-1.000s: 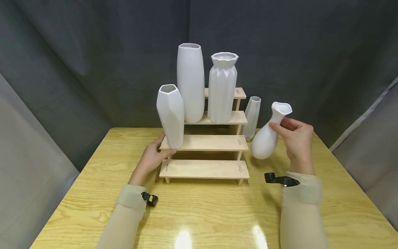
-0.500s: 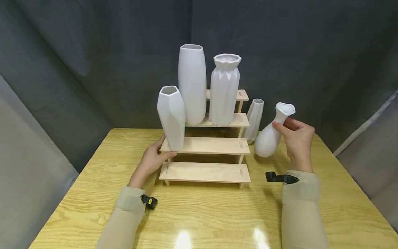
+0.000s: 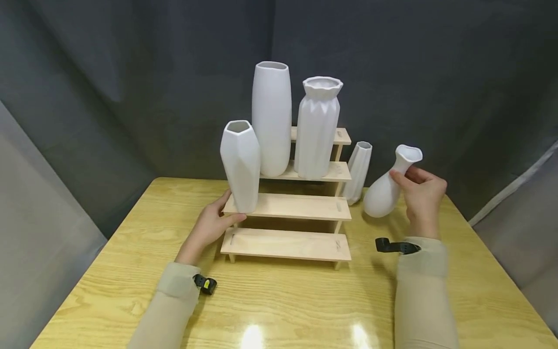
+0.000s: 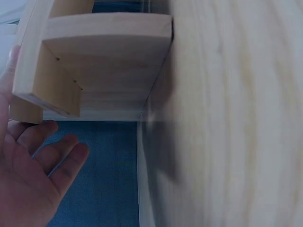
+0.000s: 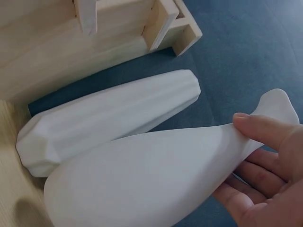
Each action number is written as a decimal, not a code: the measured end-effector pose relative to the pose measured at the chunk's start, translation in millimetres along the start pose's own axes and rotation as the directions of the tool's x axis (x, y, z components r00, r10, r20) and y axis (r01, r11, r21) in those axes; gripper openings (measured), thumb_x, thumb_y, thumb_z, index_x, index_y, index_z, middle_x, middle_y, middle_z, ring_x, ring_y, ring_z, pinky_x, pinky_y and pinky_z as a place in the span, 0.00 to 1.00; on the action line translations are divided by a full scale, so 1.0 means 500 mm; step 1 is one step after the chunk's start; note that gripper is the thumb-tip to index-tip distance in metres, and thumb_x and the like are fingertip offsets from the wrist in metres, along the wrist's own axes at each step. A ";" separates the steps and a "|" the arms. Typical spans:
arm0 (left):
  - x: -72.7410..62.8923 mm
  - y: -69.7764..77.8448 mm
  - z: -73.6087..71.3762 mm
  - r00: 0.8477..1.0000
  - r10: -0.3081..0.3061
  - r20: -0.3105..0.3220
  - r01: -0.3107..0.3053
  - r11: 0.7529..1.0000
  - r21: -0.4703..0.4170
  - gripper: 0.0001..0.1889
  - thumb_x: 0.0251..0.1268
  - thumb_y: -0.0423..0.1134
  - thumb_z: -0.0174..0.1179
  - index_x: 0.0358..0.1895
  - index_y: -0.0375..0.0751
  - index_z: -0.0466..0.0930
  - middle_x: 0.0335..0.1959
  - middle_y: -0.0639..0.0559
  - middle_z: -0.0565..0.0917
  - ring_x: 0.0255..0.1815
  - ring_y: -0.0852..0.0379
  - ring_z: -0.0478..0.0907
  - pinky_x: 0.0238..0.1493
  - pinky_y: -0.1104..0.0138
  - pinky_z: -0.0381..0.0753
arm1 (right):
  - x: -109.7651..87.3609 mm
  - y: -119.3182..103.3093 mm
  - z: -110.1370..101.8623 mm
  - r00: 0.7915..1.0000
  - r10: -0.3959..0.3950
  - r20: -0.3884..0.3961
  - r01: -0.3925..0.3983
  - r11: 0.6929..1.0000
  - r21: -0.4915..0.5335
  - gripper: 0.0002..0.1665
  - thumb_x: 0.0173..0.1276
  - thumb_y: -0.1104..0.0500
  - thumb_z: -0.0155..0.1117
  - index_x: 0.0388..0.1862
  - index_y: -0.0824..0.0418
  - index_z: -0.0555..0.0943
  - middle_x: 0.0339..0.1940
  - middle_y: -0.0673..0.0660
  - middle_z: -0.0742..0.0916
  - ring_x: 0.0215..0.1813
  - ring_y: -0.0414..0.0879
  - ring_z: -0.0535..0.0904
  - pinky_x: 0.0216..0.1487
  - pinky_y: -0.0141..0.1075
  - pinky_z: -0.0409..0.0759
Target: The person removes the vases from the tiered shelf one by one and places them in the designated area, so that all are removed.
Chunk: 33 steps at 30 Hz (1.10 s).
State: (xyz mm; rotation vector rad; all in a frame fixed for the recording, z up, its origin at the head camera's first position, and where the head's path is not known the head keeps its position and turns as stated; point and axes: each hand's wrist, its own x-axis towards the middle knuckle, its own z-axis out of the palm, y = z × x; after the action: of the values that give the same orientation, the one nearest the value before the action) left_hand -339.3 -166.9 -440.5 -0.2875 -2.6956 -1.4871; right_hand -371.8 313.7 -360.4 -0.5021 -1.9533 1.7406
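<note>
In the head view my right hand [image 3: 424, 196] grips the neck of a white pear-shaped vase [image 3: 383, 195] with a wavy rim. The vase tilts, its rim leaning right, and the thumb [image 5: 262, 128] lies across the neck. Beside it a slim faceted vase [image 3: 358, 172] stands on the table, right of a stepped wooden shelf [image 3: 301, 206]. At the shelf's left end my left hand [image 3: 210, 224] holds the second step's edge, thumb in front and other fingers at the side. Just above that thumb, an angular white vase [image 3: 240, 165] stands on the same step.
On the step behind stand a tall smooth white vase [image 3: 272, 121] and a pleated white vase [image 3: 319, 131] with a flared rim. The shelf is on a yellow wood-grain table [image 3: 279, 295]. Dark curtains [image 3: 196, 87] hang behind the table's back edge.
The pear-shaped vase has moved a little to the right and back in my right hand, away from the slim vase. My left hand stays at the shelf; the head view has shifted slightly.
</note>
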 end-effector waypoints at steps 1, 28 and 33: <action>0.001 -0.001 0.002 1.000 -0.004 0.003 0.004 1.000 0.001 0.50 0.52 0.69 0.67 0.78 0.70 0.51 0.76 0.54 0.60 0.71 0.44 0.63 0.61 0.46 0.73 | 0.005 0.002 -0.002 1.000 0.005 0.000 -0.005 1.000 0.006 0.32 0.51 0.52 0.82 0.56 0.58 0.86 0.54 0.55 0.86 0.55 0.47 0.80 0.66 0.44 0.72; -0.005 0.010 0.003 1.000 0.024 0.018 -0.024 1.000 0.013 0.50 0.54 0.68 0.66 0.79 0.64 0.51 0.76 0.51 0.59 0.73 0.45 0.60 0.63 0.45 0.71 | 0.085 0.055 0.037 0.998 0.003 -0.062 -0.004 1.000 -0.020 0.32 0.54 0.53 0.81 0.58 0.60 0.84 0.56 0.56 0.85 0.55 0.46 0.80 0.64 0.43 0.74; -0.004 0.008 0.000 1.000 0.026 0.014 -0.027 1.000 0.015 0.50 0.55 0.67 0.66 0.79 0.63 0.51 0.77 0.50 0.59 0.73 0.44 0.60 0.63 0.44 0.70 | 0.090 0.062 0.043 0.998 0.001 -0.059 -0.002 1.000 -0.011 0.32 0.53 0.54 0.81 0.57 0.61 0.85 0.56 0.58 0.85 0.54 0.46 0.81 0.62 0.43 0.75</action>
State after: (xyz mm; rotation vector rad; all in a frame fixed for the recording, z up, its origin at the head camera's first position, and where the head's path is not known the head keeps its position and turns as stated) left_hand -336.4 -164.8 -437.3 -0.3321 -2.7015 -1.4618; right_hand -422.2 325.1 -387.9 -0.5530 -1.9226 1.6978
